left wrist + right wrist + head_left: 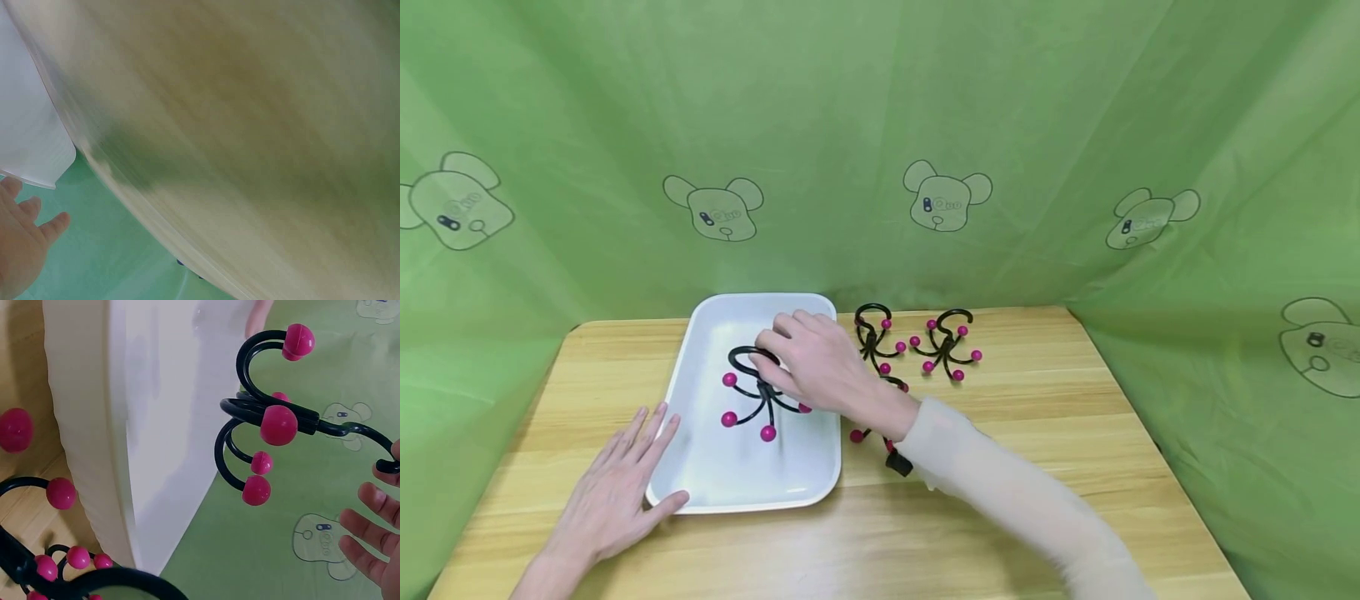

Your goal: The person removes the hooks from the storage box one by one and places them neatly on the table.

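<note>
Over the white tray [737, 482], my right hand [820, 360] pinches the curved top of a black multi-arm hook [765, 390] with pink ball tips. The hook's arms point downward, and the right wrist view shows its stem [306, 420] raised apart from the tray. Fingers spread, my left hand [613, 493] rests at the tray's left edge near the front corner. That hand shows only partly in the left wrist view.
Two similar hooks [871, 340] [947, 346] lie on the wooden table [1037, 400] right of the tray. A third hook [857, 436] is partly hidden beneath my right forearm. A green curtain [835, 100] hangs around the table's back and sides.
</note>
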